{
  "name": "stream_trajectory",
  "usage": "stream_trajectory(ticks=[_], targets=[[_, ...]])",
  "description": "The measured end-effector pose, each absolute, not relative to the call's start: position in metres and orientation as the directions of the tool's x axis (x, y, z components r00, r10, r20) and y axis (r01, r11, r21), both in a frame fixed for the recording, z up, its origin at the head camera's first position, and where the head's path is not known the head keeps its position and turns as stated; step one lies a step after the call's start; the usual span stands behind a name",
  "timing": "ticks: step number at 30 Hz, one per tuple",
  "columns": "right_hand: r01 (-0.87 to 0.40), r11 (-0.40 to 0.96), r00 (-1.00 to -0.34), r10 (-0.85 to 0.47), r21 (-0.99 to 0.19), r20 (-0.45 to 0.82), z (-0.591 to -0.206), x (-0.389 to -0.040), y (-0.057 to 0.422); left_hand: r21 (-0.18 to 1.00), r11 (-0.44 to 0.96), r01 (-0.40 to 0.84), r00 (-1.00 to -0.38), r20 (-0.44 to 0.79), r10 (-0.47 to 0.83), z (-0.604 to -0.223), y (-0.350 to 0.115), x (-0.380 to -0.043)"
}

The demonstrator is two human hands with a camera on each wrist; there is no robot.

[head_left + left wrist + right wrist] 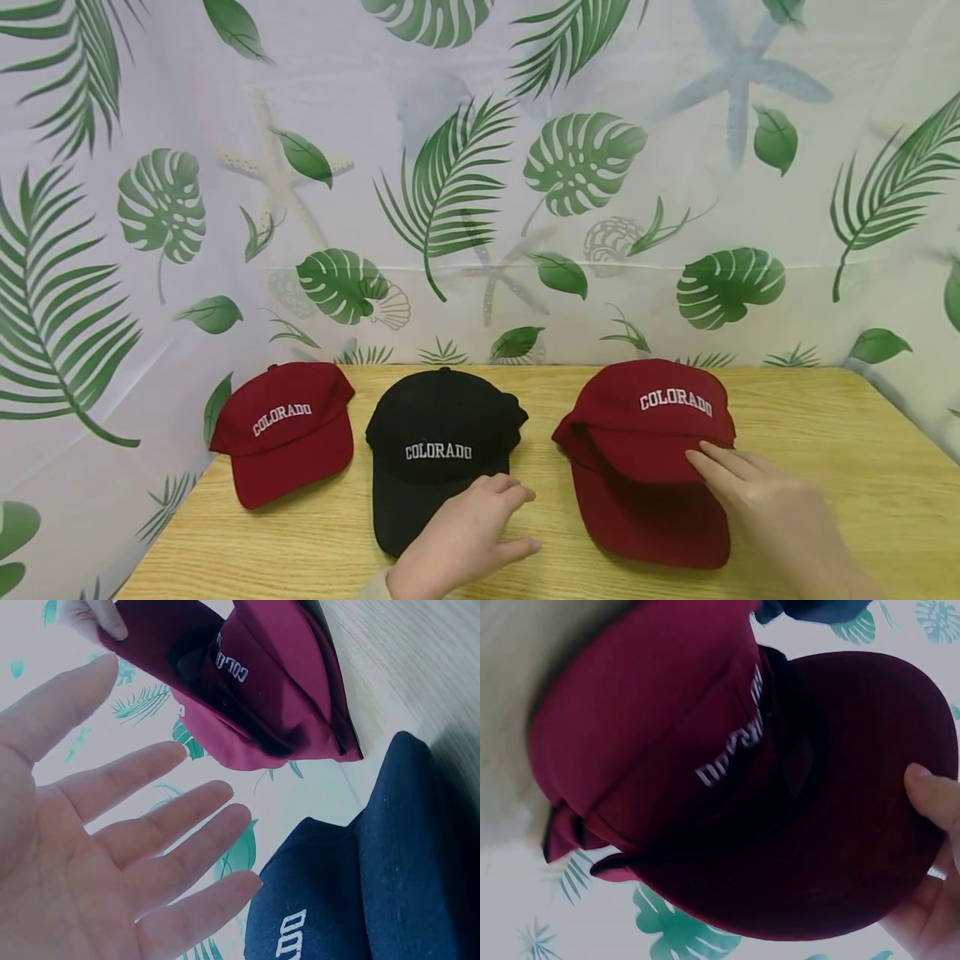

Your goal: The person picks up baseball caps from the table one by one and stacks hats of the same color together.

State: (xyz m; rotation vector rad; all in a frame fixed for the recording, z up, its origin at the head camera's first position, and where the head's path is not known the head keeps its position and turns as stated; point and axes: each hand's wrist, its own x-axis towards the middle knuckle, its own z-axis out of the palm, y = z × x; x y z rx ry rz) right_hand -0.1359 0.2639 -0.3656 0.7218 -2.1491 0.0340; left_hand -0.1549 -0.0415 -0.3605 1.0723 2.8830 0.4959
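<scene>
On the right of the head view, my right hand (772, 508) pinches the brim of a red COLORADO cap (652, 408), thumb on the underside, as the right wrist view shows. This cap's crown overlaps a second red cap (652, 529), whose brim juts out below it; the lifted brim stands apart from that lower one. My left hand (468, 533) holds nothing, its fingers spread in the left wrist view, and it hovers by the brim of a black COLORADO cap (438, 408), partly covering it in the head view.
Another red COLORADO cap (292, 442) lies at the left edge of the wooden table (300, 550). Behind the table hangs a white cloth (465, 325) printed with green leaves and starfish. The table's right edge slants down past the stacked caps.
</scene>
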Motion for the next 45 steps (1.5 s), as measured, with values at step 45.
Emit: stream_trajectory(ticks=[45], targets=[[-0.069,0.735,-0.989,-0.141,-0.674,-0.052,-0.412,-0.172,0.316,0.878,0.479,-0.009,-0.899,-0.217,0.380,-0.409,0.046,-0.198]])
